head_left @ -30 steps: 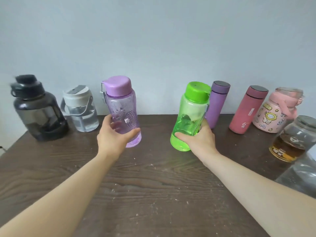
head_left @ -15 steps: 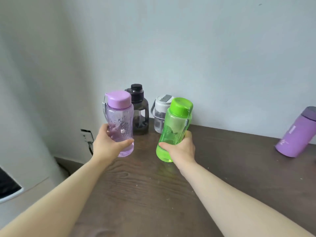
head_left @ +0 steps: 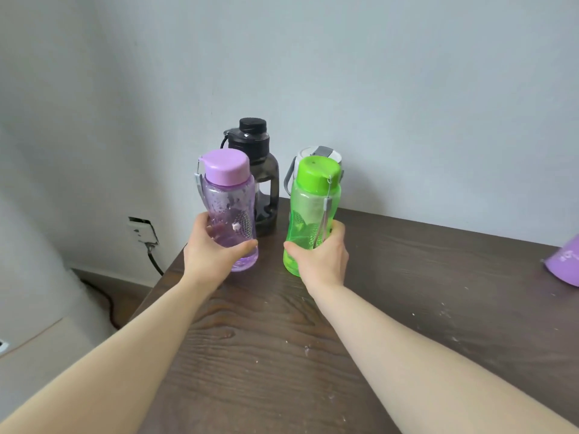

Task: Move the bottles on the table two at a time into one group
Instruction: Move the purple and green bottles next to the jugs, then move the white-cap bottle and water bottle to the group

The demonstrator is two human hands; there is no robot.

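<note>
1. The left hand (head_left: pixel 216 258) is wrapped around the lower body of the translucent purple plastic bottle with a lilac screw cap (head_left: pixel 228 208); the right hand (head_left: pixel 319 261) is wrapped the same way around the translucent green plastic bottle with a bright green cap (head_left: pixel 311 214). Both bottles are upright, just in front of the smoky black jug with a black cap and moulded handle (head_left: pixel 261 183), which stands at the table's far left corner.
2. Whether the bases touch the dark wood-grain table (head_left: pixel 407 308) I cannot tell — treat them as not yet set down.
3. Lower both straight, keeping each vertical — the purple one just in front of the black jug, the green one in front of the clear bottle with a white lid and grey strap (head_left: pixel 319 153), right of the jug.
4. The purple bottle sits near the table's left edge; I would bias it toward the jug, not outward.
5. Leave a small gap so nothing behind gets knocked, and let go only once each base is flat.
6. A matte purple flask (head_left: pixel 564 264) far right of the jug likely awaits a later trip.
</note>
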